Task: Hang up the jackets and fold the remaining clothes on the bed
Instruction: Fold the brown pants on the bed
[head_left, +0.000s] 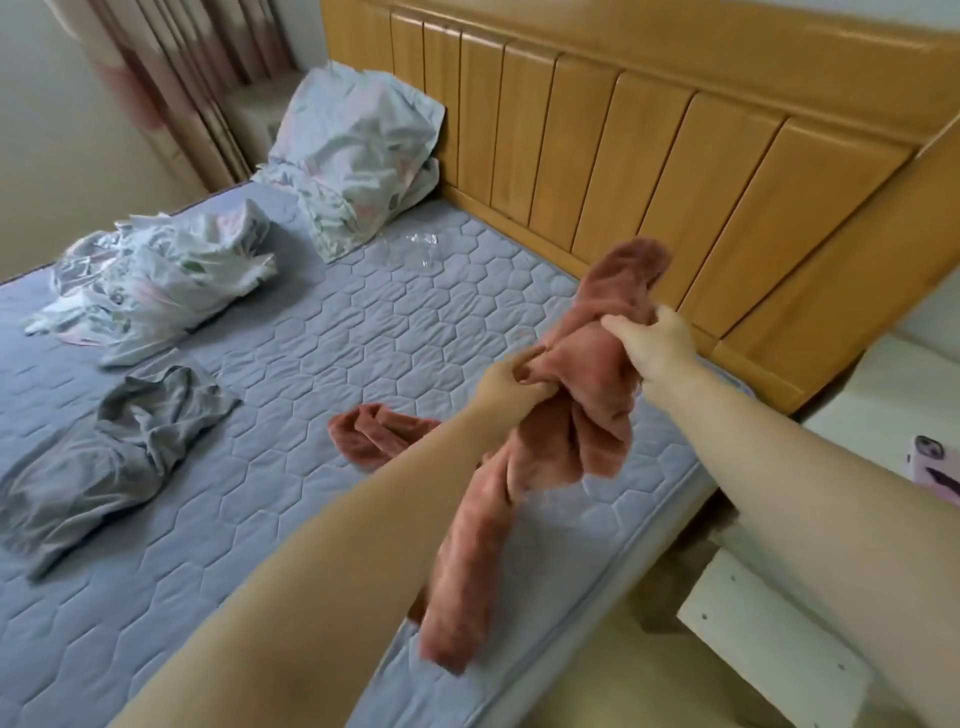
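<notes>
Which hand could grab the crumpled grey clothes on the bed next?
Probably the left hand. The crumpled grey garment lies on its side of the quilted grey-blue mattress; the right hand is nearer the wooden headboard. Both hands grip the fuzzy rust-brown garment.

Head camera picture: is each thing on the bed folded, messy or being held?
Rust garment: bunched, unfolded, held up by both hands.
Left hand: grips the rust garment.
Right hand: grips the rust garment.
Rust piece: crumpled, lying on the mattress.
Grey garment: crumpled, unfolded.
Floral bedding: heaped.
Pillow: leaning on the headboard.
</notes>
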